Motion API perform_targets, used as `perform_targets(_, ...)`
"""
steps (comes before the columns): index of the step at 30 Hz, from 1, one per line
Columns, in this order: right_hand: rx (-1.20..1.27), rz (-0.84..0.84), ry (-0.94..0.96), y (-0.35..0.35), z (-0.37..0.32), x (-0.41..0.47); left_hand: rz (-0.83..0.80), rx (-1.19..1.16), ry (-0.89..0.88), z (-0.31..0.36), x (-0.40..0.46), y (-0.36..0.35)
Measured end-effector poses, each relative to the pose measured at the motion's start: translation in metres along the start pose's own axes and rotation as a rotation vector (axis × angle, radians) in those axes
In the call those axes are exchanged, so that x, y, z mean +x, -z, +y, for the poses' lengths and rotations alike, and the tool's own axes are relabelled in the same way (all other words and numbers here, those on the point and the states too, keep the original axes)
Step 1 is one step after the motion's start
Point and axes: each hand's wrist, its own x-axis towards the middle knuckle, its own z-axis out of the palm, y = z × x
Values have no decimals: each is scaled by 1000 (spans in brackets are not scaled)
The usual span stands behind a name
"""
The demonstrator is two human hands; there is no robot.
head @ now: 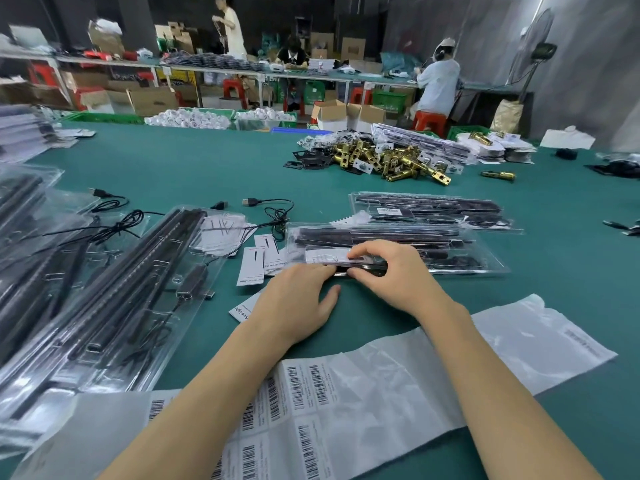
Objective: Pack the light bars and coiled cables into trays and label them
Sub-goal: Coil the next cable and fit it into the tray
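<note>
1. Right hand (388,271) was pinching the near edge of a clear plastic tray of black light bars (398,247), thumb under, fingers curled on top.
2. Left hand (294,303) lay flat with straight fingers touching that same tray edge, gripping nothing.
3. Tray sat on the green table (207,161), beyond a white barcode label sheet (311,410).
4. Loose black coiled cables (273,213) lay left of it.

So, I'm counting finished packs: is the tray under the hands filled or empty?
Filled: dark light bars show through the clear tray under both hands.
</note>
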Motion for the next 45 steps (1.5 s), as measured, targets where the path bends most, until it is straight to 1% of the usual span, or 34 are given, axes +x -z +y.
perform_targets(4, 79, -7, -26, -2, 6, -2, 55, 53, 42, -2, -1, 4)
perform_targets(7, 14, -26, -1, -1, 10, -4, 102, 189, 60, 3, -2, 9)
perform_targets(9, 10, -26, -9, -3, 11, -6, 172, 252, 95, 7, -2, 14)
perform_targets(12, 17, -33, -52, -4, 11, -7, 321, 236, 183, 4, -2, 19)
perform_targets(14, -88, -33, -17, -5, 11, -8, 358, 170, 159, -2, -1, 19)
perform_targets(16, -138, -25, 9, -3, 12, -9, 249, 154, 169, -9, 0, 14)
perform_targets(17, -99, -16, -2, -1, 14, -10, 191, 159, 196, -12, 0, 11)
perform_targets(19, 20, 42, -43, 2, 17, -13, 146, 136, 232, -17, 1, 8)
perform_targets(20, 62, 80, -62, 3, 19, -13, 146, 121, 236, -18, 1, 7)
perform_targets(22, 39, 114, -80, 3, 21, -13, 140, 117, 234, -20, 2, 7)
perform_targets(24, -17, 98, -83, 3, 22, -14, 137, 121, 247, -19, 3, 7)
perform_targets(29, -2, 90, -88, 4, 24, -15, 161, 28, 293, -20, 5, 10)
perform_targets(31, 3, 96, -88, 3, 24, -14, 145, -14, 370, -20, 13, 14)
perform_targets(32, 1, 96, -95, 2, 25, -14, 107, -17, 422, -19, 20, 17)
perform_targets(35, 21, 109, -112, 2, 26, -14, -94, 2, 601, -20, 44, 27)
perform_targets(37, 33, 118, -99, 1, 25, -15, -173, -37, 649, -24, 57, 32)
perform_targets(38, 39, 122, -93, 1, 24, -15, -203, -81, 656, -25, 61, 33)
perform_targets(40, 57, 131, -86, 1, 23, -15, -211, -244, 691, -30, 64, 34)
perform_targets(43, 7, 156, -39, 2, 22, -17, -100, -521, 724, -37, 53, 29)
perform_targets(45, -37, 178, -3, 0, 20, -18, -17, -656, 676, -39, 43, 25)
